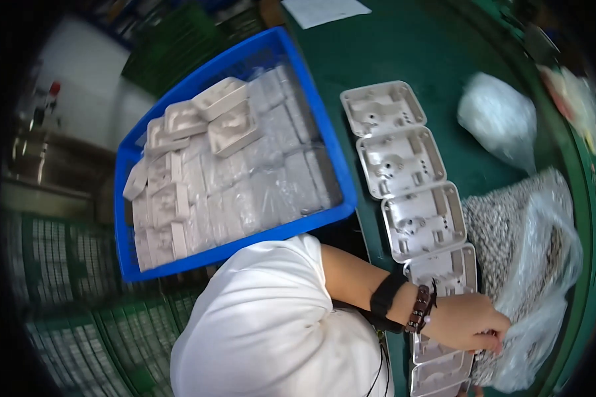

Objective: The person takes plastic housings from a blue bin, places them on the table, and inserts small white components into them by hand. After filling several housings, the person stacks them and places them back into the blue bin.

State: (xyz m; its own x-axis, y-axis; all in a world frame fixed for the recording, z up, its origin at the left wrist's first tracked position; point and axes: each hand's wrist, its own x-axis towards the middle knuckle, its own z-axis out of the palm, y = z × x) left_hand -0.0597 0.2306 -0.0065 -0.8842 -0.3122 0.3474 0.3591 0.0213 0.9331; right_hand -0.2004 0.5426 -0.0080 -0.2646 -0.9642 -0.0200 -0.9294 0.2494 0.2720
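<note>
My left hand [469, 321] reaches across a row of pale plastic housings on the green bench. Its fingers are pinched together at the edge of a clear plastic bag [540, 264] full of small metallic-looking parts [503, 225]. Whatever is between the fingertips is hidden. Below the wrist lie more housings, partly covered by the arm. Farther up the row, open housings [402, 163] lie with their moulded insides facing up. At the lower edge only a bit of my right hand [475, 390] shows, beside the last housing; its fingers cannot be made out.
A blue crate [235, 245] at the left holds plastic-wrapped pieces, with loose housings [232, 126] on top. Another clear bag [498, 116] sits on the green bench [404, 46] near a white paper sheet [324, 10]. Green crates [99, 337] stand at lower left.
</note>
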